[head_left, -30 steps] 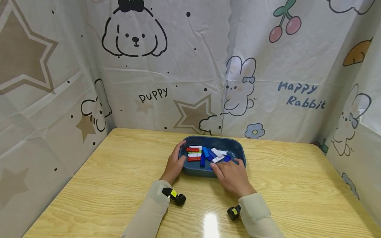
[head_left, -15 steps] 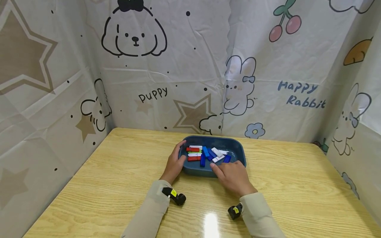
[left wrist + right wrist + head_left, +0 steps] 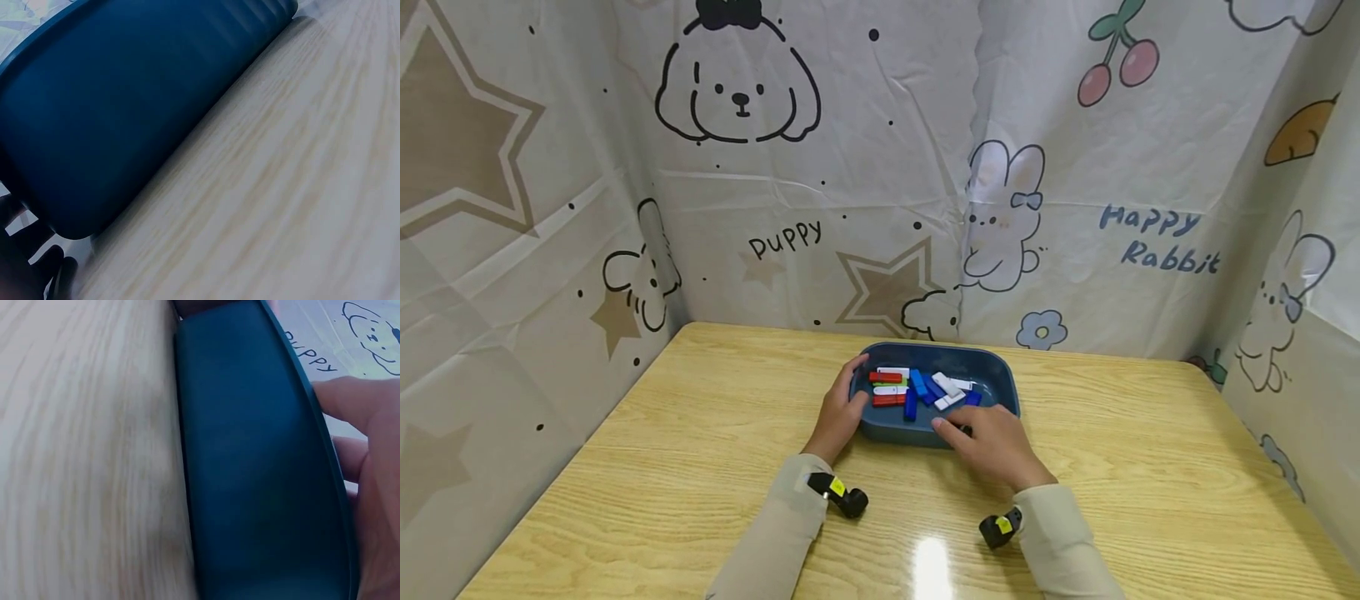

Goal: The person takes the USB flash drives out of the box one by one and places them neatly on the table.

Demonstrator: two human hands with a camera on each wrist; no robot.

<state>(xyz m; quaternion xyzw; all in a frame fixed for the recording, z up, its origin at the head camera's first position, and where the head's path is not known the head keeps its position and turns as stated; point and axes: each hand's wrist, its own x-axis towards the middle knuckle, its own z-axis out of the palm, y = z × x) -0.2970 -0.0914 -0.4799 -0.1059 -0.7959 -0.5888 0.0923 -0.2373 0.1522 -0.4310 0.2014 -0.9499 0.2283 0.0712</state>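
Observation:
A dark blue tray [image 3: 887, 433] stands on the table with several short red, white, blue and green stick-like pieces [image 3: 917, 387] in it. Around its left end my left hand [image 3: 838, 417] grips the rim, thumb on the inner side and fingers along the outside. My right hand [image 3: 996, 442] reaches over the near right rim, its thumb near the rim and its other fingers inside the tray. A small black patch [image 3: 966, 431] shows between right thumb and forefinger; what it is cannot be told. The right wrist view shows the tray wall [image 3: 262, 456] hiding part of the right fingers.
The wood-grain table [image 3: 700, 500] spreads around the tray. Behind it hangs a pale printed curtain [image 3: 850, 183], which also closes off both sides. Black wrist cameras sit at the left cuff [image 3: 797, 492] and the right cuff [image 3: 1048, 508].
My right hand has drawn slightly back and to the right, its fingers bending more, and the black patch has come into sight. The left hand and tray stay put.

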